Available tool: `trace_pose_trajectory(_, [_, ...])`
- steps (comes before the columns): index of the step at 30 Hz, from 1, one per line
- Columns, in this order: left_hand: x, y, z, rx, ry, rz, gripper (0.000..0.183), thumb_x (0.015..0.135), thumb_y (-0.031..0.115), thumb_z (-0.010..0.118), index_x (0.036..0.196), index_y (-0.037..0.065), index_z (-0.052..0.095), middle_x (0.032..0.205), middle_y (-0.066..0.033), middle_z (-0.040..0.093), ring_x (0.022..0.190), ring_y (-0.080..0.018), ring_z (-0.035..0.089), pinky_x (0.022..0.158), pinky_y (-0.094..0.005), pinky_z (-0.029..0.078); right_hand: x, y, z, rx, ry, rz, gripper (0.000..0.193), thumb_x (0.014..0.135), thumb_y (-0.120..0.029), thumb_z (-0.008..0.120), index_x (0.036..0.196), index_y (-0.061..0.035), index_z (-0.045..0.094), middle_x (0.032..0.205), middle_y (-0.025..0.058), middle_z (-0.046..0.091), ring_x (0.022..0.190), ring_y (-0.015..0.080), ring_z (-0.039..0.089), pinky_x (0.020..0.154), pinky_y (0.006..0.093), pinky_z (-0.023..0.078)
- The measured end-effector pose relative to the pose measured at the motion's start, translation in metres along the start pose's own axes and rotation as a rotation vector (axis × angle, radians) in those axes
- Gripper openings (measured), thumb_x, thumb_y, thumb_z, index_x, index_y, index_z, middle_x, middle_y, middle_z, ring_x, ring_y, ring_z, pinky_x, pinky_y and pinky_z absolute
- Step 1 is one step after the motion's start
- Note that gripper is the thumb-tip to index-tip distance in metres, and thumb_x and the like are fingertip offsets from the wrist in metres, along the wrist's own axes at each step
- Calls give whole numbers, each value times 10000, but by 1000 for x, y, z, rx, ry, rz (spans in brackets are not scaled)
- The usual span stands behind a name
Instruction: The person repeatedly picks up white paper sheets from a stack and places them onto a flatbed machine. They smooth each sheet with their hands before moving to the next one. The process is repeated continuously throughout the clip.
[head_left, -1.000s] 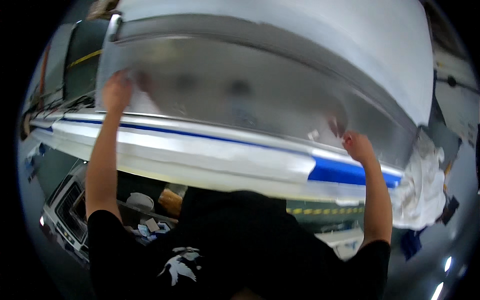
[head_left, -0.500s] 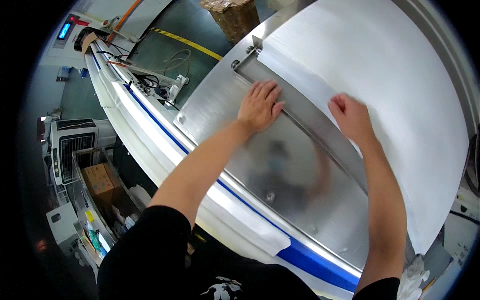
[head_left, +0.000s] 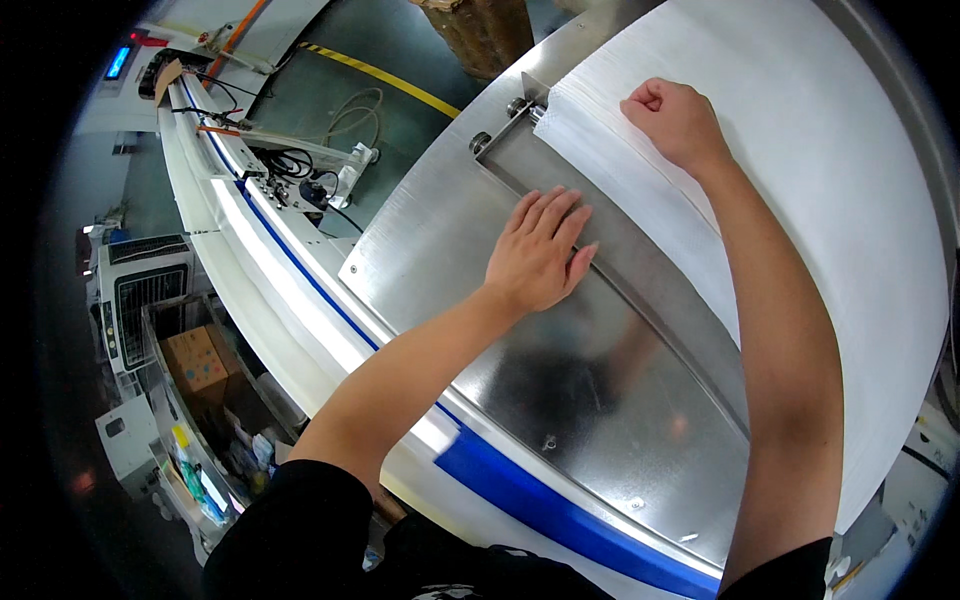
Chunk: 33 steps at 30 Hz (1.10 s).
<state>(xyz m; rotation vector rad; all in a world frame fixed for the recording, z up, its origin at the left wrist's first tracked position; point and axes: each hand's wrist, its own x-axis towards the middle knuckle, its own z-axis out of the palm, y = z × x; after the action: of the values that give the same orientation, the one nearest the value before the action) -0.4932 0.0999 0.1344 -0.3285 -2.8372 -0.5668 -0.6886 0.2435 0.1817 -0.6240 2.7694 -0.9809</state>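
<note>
My left hand [head_left: 540,245] lies flat with its fingers spread on a shiny metal plate [head_left: 560,375]. Its fingertips reach over the thin raised metal rail [head_left: 650,312] along the plate's edge. My right hand [head_left: 680,122] is curled into a fist on a wide white sheet [head_left: 840,240], and nothing shows sticking out of it. Beside that fist, a folded-looking white strip [head_left: 640,205] runs along the sheet's near edge. Dark knobs [head_left: 481,143] and a small upright bracket [head_left: 535,88] sit at the rail's far end.
Left of the plate runs a long white machine bed with a blue strip [head_left: 520,480]. Cables and a metal fixture [head_left: 345,175] stand beyond it. At the lower left is a bin holding a cardboard box [head_left: 195,362], near a white air cooler [head_left: 145,300]. A brown wrapped roll [head_left: 485,35] stands behind.
My right fist has moved farther away and left along the white sheet. My left hand stays flat at the rail, and the whole view has shifted slightly.
</note>
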Motion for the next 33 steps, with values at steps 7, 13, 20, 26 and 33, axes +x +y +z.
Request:
trace_pose_trajectory(7, [32, -8, -12, -52, 128, -18, 460, 832, 204, 542, 1266, 80, 451, 1285, -122, 462, 1210, -285, 428, 1046, -452, 276, -6, 6, 5, -62, 89, 22, 222, 799, -328, 579, 883, -143, 667, 791, 64, 675, 742, 256, 641, 693, 376, 505])
trace_pose_trajectory(13, [96, -42, -5, 187, 299, 118, 491, 806, 158, 536, 1287, 115, 449, 1316, -86, 459, 1223, -266, 427, 1048, -441, 281, -4, 6, 5, -112, 118, 27, 239, 813, -362, 567, 895, -158, 662, 792, 65, 675, 747, 266, 642, 691, 384, 506])
trace_pose_trajectory(20, [97, -47, 2, 184, 290, 123, 401, 813, 166, 533, 1212, 141, 506, 1272, -50, 503, 1203, -239, 451, 1028, -425, 305, -2, 10, 6, -135, 106, 27, 253, 821, -382, 567, 902, -162, 662, 786, 68, 676, 738, 268, 643, 686, 380, 509])
trace_pose_trajectory(26, [86, -45, -4, 195, 296, 78, 356, 793, 209, 602, 1137, 140, 538, 1201, -48, 535, 1176, -239, 471, 996, -406, 331, 0, 9, 5, -128, 86, 47, 254, 828, -383, 578, 904, -156, 662, 787, 61, 678, 732, 254, 645, 678, 370, 510])
trace_pose_trajectory(33, [67, -45, -21, 203, 270, 157, 322, 769, 202, 637, 1066, 112, 551, 1179, -52, 543, 1170, -237, 480, 990, -415, 348, -22, 4, -3, 49, 104, -33, 271, 843, -381, 569, 926, -140, 661, 787, 70, 674, 722, 264, 639, 669, 371, 506])
